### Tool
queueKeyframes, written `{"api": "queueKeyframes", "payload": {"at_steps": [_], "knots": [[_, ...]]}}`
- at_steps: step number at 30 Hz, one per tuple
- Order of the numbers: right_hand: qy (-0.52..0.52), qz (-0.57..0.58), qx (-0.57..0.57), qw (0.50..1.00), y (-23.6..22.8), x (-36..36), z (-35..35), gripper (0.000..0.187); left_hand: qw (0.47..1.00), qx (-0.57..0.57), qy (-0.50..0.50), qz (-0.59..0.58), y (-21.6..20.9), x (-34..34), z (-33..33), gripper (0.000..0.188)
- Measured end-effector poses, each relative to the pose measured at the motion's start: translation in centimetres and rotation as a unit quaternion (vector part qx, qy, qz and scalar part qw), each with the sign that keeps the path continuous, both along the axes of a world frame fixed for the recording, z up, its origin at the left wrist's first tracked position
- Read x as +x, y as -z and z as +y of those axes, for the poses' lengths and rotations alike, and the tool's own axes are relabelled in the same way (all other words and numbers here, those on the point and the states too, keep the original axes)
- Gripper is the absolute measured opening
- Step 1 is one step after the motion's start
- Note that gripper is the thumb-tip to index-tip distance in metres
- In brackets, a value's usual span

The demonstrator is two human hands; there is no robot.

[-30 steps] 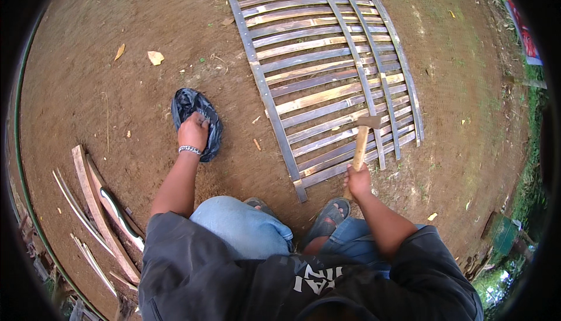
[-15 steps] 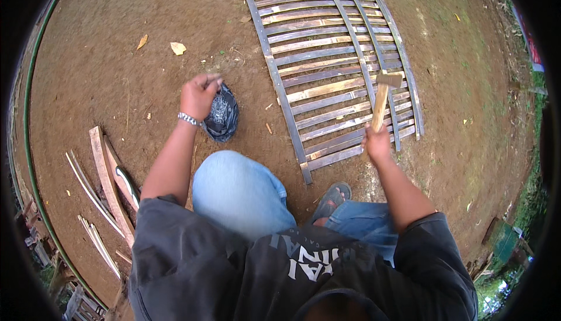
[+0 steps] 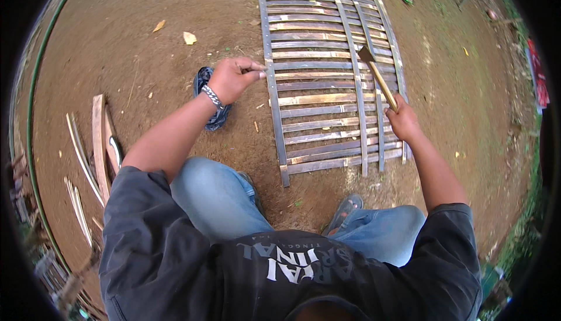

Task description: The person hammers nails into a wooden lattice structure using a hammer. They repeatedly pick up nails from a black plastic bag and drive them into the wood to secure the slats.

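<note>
A hammer [image 3: 383, 85] with a pale wooden handle and dark head is gripped in my right hand [image 3: 403, 119], its head over the right part of a slatted bamboo panel [image 3: 317, 99]. The panel lies on the ground, its many crosswise strips fixed to several long dark strips. My left hand [image 3: 231, 80] wears a metal bracelet and hovers with thumb and forefinger pinched beside the panel's left strip; whatever is between them is too small to make out. Partly hidden behind that hand is a dark patterned plastic bag [image 3: 217, 120].
Bare brown soil surrounds the panel. To my left lie wooden boards [image 3: 100, 140], a knife [image 3: 114, 146] with a dark and white handle, and thin pale strips [image 3: 78, 210]. A green hose [image 3: 33, 105] runs along the far left. Dry leaves [image 3: 189, 38] dot the ground.
My left hand has moved right, from over the bag to the panel's left strip. My right hand has shifted right and slightly up, with the hammer tilting leftward. The view has shifted too.
</note>
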State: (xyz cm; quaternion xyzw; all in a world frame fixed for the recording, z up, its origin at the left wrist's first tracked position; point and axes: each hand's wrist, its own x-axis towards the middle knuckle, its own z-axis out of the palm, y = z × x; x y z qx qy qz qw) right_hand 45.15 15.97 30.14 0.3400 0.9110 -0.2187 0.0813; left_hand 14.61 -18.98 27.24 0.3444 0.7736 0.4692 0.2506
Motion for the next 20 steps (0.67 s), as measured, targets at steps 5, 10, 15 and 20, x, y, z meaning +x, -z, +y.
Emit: {"api": "queueKeyframes", "payload": {"at_steps": [5, 10, 15, 20], "knots": [[-0.051, -0.04, -0.087, 0.994, 8.0, -0.7, 2.7, 0.035, 0.998, -0.022, -0.038, 0.037, -0.5, 4.6, -3.9, 0.016], [-0.128, -0.134, -0.117, 0.976, 9.4, -1.8, 4.8, 0.039, 0.978, -0.147, -0.144, -0.02, -5.7, 12.0, -8.6, 0.02], [-0.193, -0.129, -0.121, 0.965, 11.5, -1.1, 4.8, 0.041, 0.93, -0.108, -0.329, -0.124, -4.8, 18.9, -8.8, 0.015], [-0.18, -0.138, -0.187, 0.956, 11.2, -0.4, 4.0, 0.039, 0.912, -0.149, -0.368, -0.098, 2.6, 23.1, -4.4, 0.016]]}}
